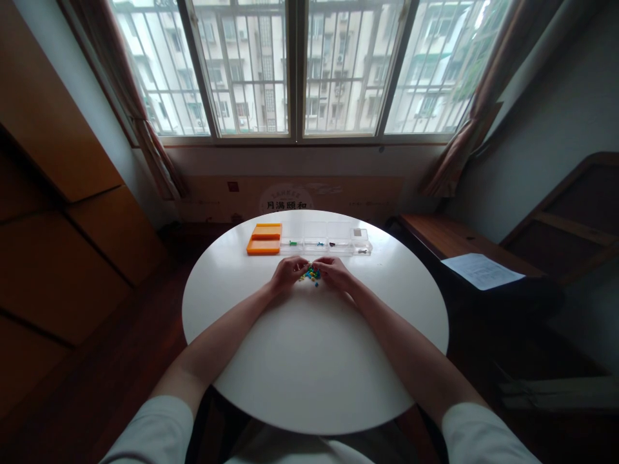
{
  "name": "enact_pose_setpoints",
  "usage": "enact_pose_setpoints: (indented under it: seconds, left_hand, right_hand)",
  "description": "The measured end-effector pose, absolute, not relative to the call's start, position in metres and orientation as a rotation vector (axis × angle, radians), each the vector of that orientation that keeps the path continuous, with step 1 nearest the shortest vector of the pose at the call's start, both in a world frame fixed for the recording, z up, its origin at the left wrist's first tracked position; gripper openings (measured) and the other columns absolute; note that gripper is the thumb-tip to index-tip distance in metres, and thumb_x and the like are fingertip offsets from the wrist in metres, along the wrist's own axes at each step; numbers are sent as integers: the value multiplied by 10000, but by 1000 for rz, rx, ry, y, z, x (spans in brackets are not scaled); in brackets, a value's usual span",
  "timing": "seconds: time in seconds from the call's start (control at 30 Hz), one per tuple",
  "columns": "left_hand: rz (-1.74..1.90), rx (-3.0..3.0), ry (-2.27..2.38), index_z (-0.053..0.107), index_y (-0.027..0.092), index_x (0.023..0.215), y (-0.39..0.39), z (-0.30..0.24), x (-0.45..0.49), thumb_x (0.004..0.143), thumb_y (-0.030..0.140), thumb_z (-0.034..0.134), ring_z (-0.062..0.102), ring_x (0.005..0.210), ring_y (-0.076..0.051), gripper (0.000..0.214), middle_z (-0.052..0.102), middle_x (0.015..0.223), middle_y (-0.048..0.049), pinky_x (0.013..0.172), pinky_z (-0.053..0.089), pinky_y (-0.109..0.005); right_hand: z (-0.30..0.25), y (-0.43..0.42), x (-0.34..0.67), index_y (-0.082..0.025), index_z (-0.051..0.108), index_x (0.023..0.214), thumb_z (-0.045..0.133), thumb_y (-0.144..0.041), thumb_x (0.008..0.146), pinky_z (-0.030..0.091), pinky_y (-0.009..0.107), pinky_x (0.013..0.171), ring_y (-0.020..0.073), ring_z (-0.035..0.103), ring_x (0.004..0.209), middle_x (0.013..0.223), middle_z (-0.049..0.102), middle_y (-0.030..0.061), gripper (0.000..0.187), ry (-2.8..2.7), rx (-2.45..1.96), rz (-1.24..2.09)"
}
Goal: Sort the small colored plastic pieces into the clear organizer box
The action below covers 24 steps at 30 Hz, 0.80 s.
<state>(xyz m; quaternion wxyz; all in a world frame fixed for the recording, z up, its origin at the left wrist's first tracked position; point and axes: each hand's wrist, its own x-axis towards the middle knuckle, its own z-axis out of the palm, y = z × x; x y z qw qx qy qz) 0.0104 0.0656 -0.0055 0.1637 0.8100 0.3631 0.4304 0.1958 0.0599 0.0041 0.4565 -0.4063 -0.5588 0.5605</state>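
Note:
A small heap of tiny coloured pieces [311, 276], blue, yellow and green, lies on the round white table [314, 361]. My left hand [288, 272] and my right hand [334, 270] rest on either side of the heap, fingers curled in and touching it. The pieces are too small to tell which ones the fingers pinch. Just beyond the hands stands a row of clear plastic boxes [327, 238] with open lids; single small pieces lie in some of them. An orange box [264, 240] ends the row on the left.
A low wooden bench [435, 235] with a sheet of paper [481, 270] stands to the right of the table. A wooden cabinet [62, 212] fills the left side. A barred window [294, 64] with curtains is ahead.

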Motion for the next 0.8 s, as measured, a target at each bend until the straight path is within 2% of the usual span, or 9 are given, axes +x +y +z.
enact_pose_setpoints:
  seconds: [0.8]
  left_hand:
    - [1196, 2313, 1059, 670, 141, 828, 70, -9, 11, 811, 340, 563, 501, 561, -83, 226, 608, 678, -19, 556, 405, -197]
  right_hand:
    - [15, 52, 192, -112, 652, 717, 727, -410, 558, 283, 218, 467, 65, 410, 468, 532, 536, -16, 346, -1380, -1038, 1333]
